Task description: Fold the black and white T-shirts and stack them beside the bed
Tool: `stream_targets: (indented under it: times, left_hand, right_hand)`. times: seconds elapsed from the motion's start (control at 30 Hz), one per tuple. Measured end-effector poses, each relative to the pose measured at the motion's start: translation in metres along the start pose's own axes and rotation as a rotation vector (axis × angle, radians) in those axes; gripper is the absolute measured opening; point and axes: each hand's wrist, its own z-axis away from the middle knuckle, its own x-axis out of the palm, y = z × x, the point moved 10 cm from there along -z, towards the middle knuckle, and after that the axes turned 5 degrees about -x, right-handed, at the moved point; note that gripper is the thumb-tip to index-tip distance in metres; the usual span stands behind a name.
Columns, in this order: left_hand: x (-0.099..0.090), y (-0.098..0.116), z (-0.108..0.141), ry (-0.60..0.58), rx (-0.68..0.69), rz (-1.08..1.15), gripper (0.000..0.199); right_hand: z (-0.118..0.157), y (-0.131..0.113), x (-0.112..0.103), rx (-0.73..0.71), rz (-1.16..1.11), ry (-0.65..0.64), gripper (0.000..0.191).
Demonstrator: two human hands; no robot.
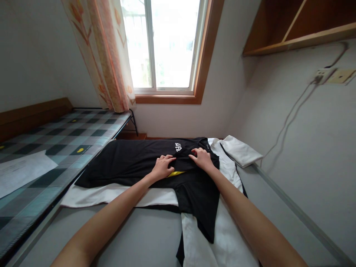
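Note:
A black T-shirt [133, 159] with a small white print on the chest lies spread sideways, its short sleeve toward me. My left hand [163, 167] rests on the shirt's front beside a yellow patch [176, 173], fingers bent and a little apart. Nearer the collar, my right hand [202, 158] touches the cloth with its fingers apart. Between the hands the fabric is slightly wrinkled. Underneath lies a white garment [158, 196] with long sleeves and black edges; much of it is covered. My palms hide the cloth below them.
The garments lie on a pale grey surface [144, 233]. A folded white cloth [241, 150] sits at the back right. On the left is a checkered mattress [91, 129] with a paper sheet [25, 170]. A cord [283, 126] hangs along the right wall.

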Motion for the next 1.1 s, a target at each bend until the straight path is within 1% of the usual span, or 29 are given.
stream_targets:
  times: [0.07, 0.13, 0.2, 0.27, 0.33, 0.4, 0.5, 0.57, 0.6, 0.67, 0.73, 0.77, 0.83, 0.9, 0.97, 1.1]
  left_hand:
    - [-0.001, 0.000, 0.001, 0.005, 0.001, -0.005, 0.052]
    - [-0.002, 0.001, 0.001, 0.018, 0.008, 0.001, 0.052]
    - [-0.003, 0.001, 0.002, 0.034, 0.019, 0.015, 0.052]
    - [-0.004, 0.001, 0.002, 0.047, 0.020, 0.033, 0.052]
    - [-0.004, -0.002, 0.001, 0.063, -0.002, 0.046, 0.051]
    - [-0.005, -0.007, -0.001, 0.079, -0.044, 0.054, 0.048]
    - [-0.005, -0.014, -0.004, 0.093, -0.099, 0.076, 0.036]
    - [-0.008, -0.014, -0.004, 0.114, -0.112, 0.107, 0.028]
    - [-0.013, -0.013, -0.002, 0.144, -0.105, 0.118, 0.027]
    - [-0.025, -0.003, 0.005, 0.239, -0.041, 0.111, 0.028]
    - [-0.036, 0.017, 0.015, 0.318, 0.105, 0.059, 0.027]
    - [-0.037, 0.030, 0.021, 0.329, 0.197, 0.021, 0.026]
    - [-0.031, 0.051, 0.031, 0.289, 0.370, -0.064, 0.023]
    - [-0.021, 0.062, 0.036, 0.229, 0.472, -0.139, 0.020]
    - [-0.015, 0.064, 0.036, 0.203, 0.493, -0.188, 0.019]
    - [-0.013, 0.061, 0.034, 0.208, 0.473, -0.218, 0.020]
  right_hand:
    - [-0.013, -0.001, 0.012, 0.050, -0.060, -0.040, 0.031]
    - [-0.023, -0.001, 0.019, 0.099, -0.086, -0.052, 0.025]
    - [-0.029, -0.002, 0.021, 0.132, -0.082, -0.041, 0.018]
    - [-0.034, -0.005, 0.019, 0.137, -0.073, 0.002, 0.018]
    - [-0.036, -0.009, 0.016, 0.111, -0.106, 0.066, 0.021]
    - [-0.038, -0.014, 0.014, 0.053, -0.179, 0.111, 0.023]
    - [-0.036, -0.020, 0.015, -0.045, -0.278, 0.107, 0.030]
    - [-0.029, -0.023, 0.010, -0.106, -0.309, 0.105, 0.034]
    - [-0.023, -0.025, 0.006, -0.142, -0.316, 0.108, 0.033]
    - [-0.008, -0.030, -0.003, -0.225, -0.313, 0.107, 0.026]
    - [0.010, -0.038, -0.010, -0.340, -0.317, 0.071, 0.020]
    - [0.020, -0.042, -0.011, -0.407, -0.319, 0.041, 0.018]
    - [0.039, -0.045, -0.012, -0.520, -0.287, -0.002, 0.015]
    - [0.052, -0.040, -0.013, -0.570, -0.202, 0.010, 0.014]
    - [0.058, -0.030, -0.014, -0.565, -0.121, 0.056, 0.015]
    - [0.060, -0.015, -0.015, -0.545, -0.042, 0.126, 0.016]
